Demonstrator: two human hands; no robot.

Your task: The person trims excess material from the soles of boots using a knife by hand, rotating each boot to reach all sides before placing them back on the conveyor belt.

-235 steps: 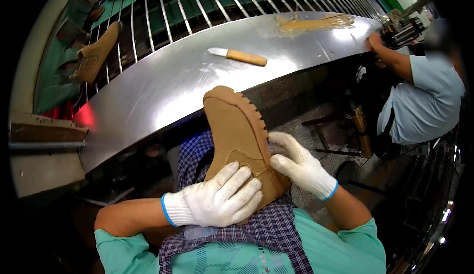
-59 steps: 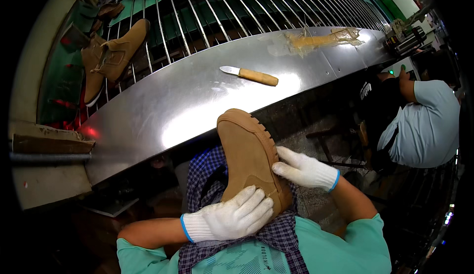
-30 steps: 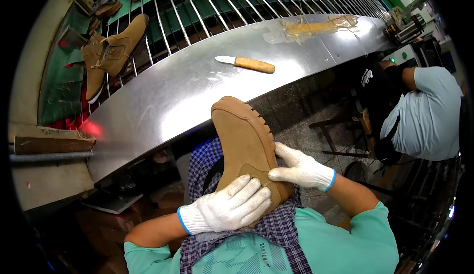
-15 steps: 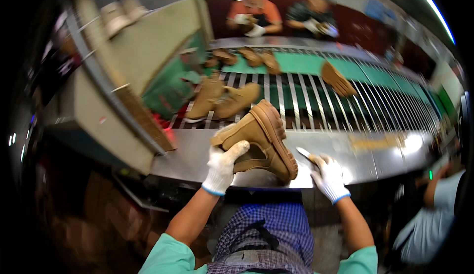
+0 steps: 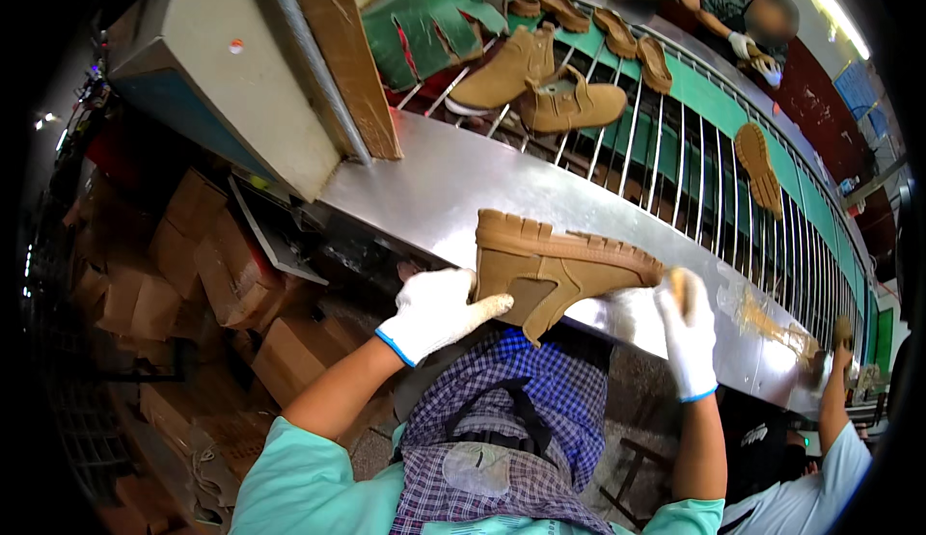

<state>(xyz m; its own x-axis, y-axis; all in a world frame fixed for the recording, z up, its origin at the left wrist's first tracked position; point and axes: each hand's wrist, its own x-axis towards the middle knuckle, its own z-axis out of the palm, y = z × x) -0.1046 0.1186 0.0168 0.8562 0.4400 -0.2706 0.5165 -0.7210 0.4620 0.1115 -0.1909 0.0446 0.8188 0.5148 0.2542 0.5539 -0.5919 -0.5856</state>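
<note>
My left hand (image 5: 439, 304), in a white knit glove with a blue cuff edge, grips a tan ankle boot (image 5: 559, 270) by its shaft. The boot is sole up, its toe pointing right, above the near edge of the metal counter. At the toe is my gloved right hand (image 5: 689, 328), closed around a small knife (image 5: 683, 294). Only the knife's brownish handle shows between the fingers; the blade is not visible here.
Behind the metal counter (image 5: 415, 164) runs a rack of metal bars (image 5: 685, 178) carrying two tan boots (image 5: 574, 106), several soles (image 5: 654, 64) and a lone sole (image 5: 758, 166). Cardboard boxes (image 5: 231, 265) lie at left. Co-workers sit across; another person's arm (image 5: 834, 390) reaches in at right.
The boot has been turned from sole facing right to sole up. My right hand has risen from the counter to the boot's toe. The view has swung, shifting the rack rightward.
</note>
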